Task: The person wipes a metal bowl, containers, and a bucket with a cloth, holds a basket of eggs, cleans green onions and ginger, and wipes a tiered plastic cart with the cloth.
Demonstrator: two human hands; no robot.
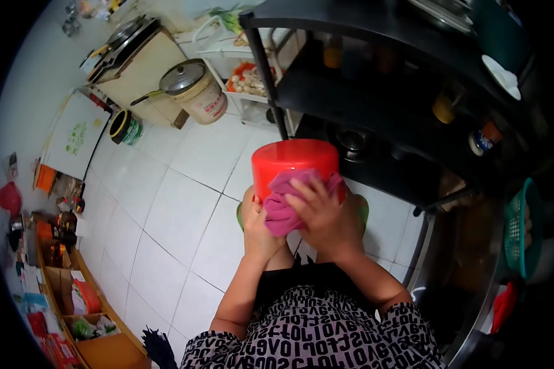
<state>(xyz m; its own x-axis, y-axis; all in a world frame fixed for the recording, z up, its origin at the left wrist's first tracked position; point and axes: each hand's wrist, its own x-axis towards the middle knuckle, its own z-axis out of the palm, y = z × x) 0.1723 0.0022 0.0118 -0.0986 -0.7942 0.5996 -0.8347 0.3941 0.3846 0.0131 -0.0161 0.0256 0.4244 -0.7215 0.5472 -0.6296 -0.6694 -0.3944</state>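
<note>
In the head view, a bright red plastic tub (294, 155) is held in front of my body, its smooth flat end facing up. My left hand (261, 230) is closed on the tub's lower left side, with part of its fingers hidden behind the cloth. A crumpled pink cloth (281, 213) lies against the near side of the tub. My right hand (324, 216) grips this cloth and presses it to the red wall, with fingers bent over the fabric.
To the right stands a black shelf rack (345, 92) with jars and a metal bowl (353, 140). A lidded pan (183, 77) rests on a bucket (206, 106). Beyond the rack is a white cart (252, 97). White tiles (181, 203) cover the floor; a teal basket (518, 227) is far right.
</note>
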